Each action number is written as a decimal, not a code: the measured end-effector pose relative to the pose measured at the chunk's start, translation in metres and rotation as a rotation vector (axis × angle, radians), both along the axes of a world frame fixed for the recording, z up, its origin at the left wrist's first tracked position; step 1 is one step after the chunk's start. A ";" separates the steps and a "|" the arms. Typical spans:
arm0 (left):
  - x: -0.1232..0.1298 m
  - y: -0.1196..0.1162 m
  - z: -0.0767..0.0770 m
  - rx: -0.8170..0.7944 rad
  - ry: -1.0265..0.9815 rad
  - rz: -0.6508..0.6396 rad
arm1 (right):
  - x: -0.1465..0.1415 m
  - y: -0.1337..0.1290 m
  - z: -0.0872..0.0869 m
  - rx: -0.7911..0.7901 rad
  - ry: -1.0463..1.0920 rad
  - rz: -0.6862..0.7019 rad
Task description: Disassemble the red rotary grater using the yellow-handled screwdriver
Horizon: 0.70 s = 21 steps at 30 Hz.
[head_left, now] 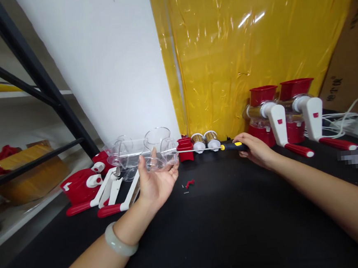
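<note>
My left hand (158,177) is palm up and closed around a clear plastic grater housing (157,139), held above the table. A long screwdriver (234,146) with a black and yellow handle is gripped by my right hand (254,149). Its thin shaft runs level to the left and reaches into the housing; where the tip rests I cannot make out. On the table below lie a small red part (189,184) and a little metal pin (186,192). Behind the shaft stand red hoppers (185,153) and two metal grater drums (212,140).
Two assembled rotary graters (264,119) with white cranks stand at the right. Red bases (82,187) and loose crank handles (110,209) lie at the left. White cables (342,123) and a cardboard box (346,54) are at far right. A black metal shelf frame (38,75) rises at left.
</note>
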<state>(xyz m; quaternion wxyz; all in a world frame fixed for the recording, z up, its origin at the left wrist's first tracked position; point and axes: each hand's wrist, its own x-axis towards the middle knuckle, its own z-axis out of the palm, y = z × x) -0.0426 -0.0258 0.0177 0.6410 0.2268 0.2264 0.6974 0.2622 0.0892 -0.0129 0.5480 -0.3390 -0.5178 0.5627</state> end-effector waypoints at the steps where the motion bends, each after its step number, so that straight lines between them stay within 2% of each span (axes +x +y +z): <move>1: 0.000 0.000 0.000 0.000 0.002 0.001 | 0.001 -0.001 0.002 -0.004 0.098 0.021; 4: 0.001 -0.001 0.001 0.000 0.016 0.006 | 0.003 -0.007 0.009 -0.058 0.318 0.107; 6: 0.001 -0.002 0.001 0.001 0.024 0.006 | 0.004 -0.009 0.012 -0.104 0.340 0.133; 8: 0.001 -0.002 0.001 0.005 0.028 0.002 | 0.002 -0.008 0.011 -0.158 0.256 0.112; 10: 0.000 -0.002 0.000 0.011 0.029 -0.007 | 0.000 -0.007 0.009 -0.210 0.084 0.070; 13: -0.001 -0.001 -0.001 0.018 0.024 -0.017 | -0.002 -0.006 0.006 -0.179 -0.090 0.001; 15: -0.001 -0.001 -0.001 0.021 0.014 -0.018 | -0.002 -0.008 0.007 -0.126 -0.001 -0.011; 18: -0.001 -0.002 0.000 0.018 0.004 -0.019 | 0.001 -0.012 0.013 -0.111 0.229 0.068; 21: 0.000 -0.002 0.001 0.018 0.002 -0.019 | 0.003 -0.013 0.014 -0.110 0.266 0.162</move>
